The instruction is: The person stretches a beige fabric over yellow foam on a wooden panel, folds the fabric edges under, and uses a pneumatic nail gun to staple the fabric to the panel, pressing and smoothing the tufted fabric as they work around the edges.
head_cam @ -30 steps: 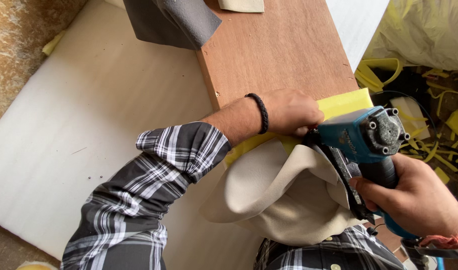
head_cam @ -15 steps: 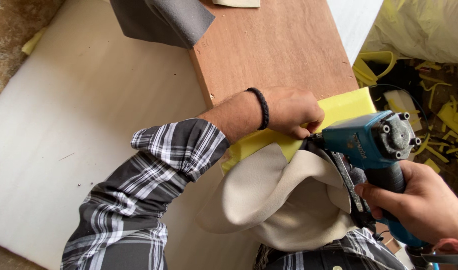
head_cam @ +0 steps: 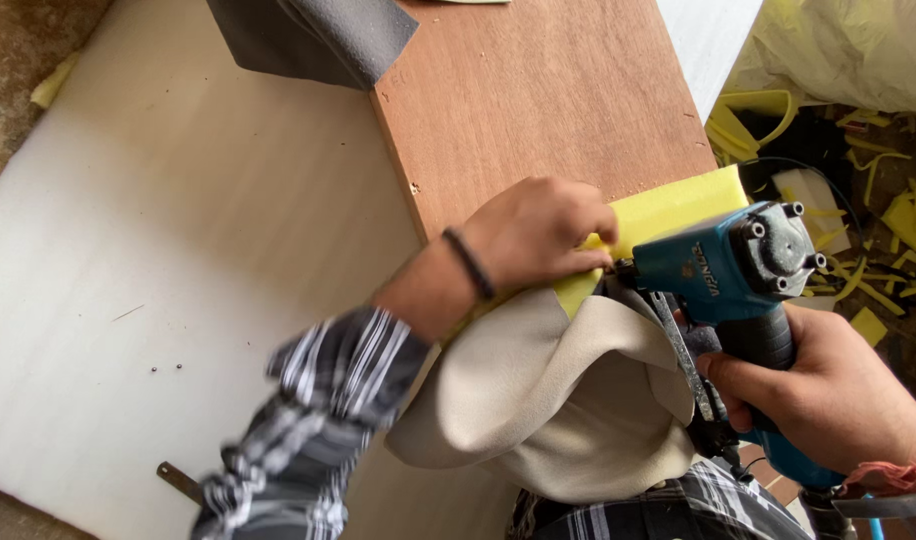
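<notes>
Fingers of the left hand (head_cam: 538, 235) are curled down and pressed together onto the near edge of a yellow foam strip (head_cam: 668, 215), pinching it where a loose fold of beige fabric (head_cam: 558, 400) meets it. A black band sits on that wrist, and a plaid sleeve (head_cam: 308, 420) covers the forearm, which is blurred.

Fingers of the right hand (head_cam: 828, 395) are wrapped fully around the dark grip of a teal pneumatic staple gun (head_cam: 738, 275), holding it firmly. The gun's nose points left and sits just beside the left fingertips, at the seam between foam and fabric. Whether the nose touches the foam cannot be told. A silver magazine runs down from the gun's body along the fabric. A faded red thread circles the right wrist.

The foam strip lies along the near end of a reddish-brown wooden board (head_cam: 538, 90), touching it. The beige fabric hangs down from that edge in a bulging fold toward the person's body.

Left of the board lies a large white sheet (head_cam: 158, 270), with 2 tiny dark specks on it. A piece of grey fabric (head_cam: 318, 35) rests at the far left corner of the board. To the right, on the dark floor, yellow foam offcuts (head_cam: 898, 220) are scattered, near a pale yellow plastic bag (head_cam: 858, 50).
</notes>
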Tool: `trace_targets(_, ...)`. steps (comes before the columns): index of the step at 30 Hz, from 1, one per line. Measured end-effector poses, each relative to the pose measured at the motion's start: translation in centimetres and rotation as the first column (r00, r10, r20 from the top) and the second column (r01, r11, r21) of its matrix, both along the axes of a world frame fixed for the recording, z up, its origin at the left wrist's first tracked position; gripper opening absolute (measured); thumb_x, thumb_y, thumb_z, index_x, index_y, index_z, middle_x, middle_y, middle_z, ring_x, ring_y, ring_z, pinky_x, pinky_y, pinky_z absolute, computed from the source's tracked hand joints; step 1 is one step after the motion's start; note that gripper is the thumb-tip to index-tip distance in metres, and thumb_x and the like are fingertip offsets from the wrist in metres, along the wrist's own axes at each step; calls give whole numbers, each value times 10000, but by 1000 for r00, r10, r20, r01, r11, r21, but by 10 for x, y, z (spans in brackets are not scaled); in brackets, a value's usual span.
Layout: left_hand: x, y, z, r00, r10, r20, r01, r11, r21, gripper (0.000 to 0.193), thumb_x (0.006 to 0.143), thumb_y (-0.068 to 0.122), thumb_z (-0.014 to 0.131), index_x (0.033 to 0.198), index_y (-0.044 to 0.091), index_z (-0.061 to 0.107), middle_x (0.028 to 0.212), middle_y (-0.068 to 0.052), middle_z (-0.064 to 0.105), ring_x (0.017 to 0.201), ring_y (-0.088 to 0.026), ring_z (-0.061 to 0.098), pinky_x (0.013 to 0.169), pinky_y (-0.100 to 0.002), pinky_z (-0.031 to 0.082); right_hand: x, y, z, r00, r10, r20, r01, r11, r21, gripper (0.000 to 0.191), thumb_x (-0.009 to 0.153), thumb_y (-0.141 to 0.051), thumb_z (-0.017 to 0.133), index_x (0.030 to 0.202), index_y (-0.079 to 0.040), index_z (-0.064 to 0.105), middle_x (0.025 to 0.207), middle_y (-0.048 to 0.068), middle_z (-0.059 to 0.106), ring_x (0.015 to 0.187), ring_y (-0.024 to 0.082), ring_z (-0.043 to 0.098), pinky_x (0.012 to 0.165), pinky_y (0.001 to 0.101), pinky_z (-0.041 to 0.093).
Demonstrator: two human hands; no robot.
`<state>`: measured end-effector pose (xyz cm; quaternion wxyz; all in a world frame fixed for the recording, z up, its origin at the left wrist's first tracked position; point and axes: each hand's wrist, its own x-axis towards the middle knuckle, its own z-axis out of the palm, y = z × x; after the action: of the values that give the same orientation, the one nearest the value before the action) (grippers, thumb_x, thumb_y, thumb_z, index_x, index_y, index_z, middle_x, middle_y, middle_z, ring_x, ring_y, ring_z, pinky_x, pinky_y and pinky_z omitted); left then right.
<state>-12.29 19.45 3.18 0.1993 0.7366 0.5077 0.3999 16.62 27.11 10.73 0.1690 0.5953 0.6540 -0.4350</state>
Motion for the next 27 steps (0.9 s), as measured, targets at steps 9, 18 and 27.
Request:
trace_targets(9,100,-103,23,802,495,-335,-491,865,103,240,798,193,621,922,46,764,1247,-91,664,1216,-244,540,1043,-397,423,-1,0,-8,1000,5,30,-6,999,35,158,908,-58,766,884,30,638,621,159,644,539,232,598,498,401,530)
trace_targets(18,88,-100,19,917,364,-161,-371,928,-14,203,743,209,644,714,44,758,1051,-138,639,1168,-315,535,952,-430,408,-14,-3,-5,992,38,120,-45,997,56,126,887,-28,764,864,29,654,600,159,643,526,230,598,496,397,527)
trace_targets(27,85,-105,26,901,430,-54,-430,903,15,136,716,115,630,692,4,703,978,-164,653,1083,-316,599,905,-424,465,-20,2,-10,990,89,105,-96,993,67,230,901,-100,821,839,48,657,586,172,648,505,238,583,464,404,509)
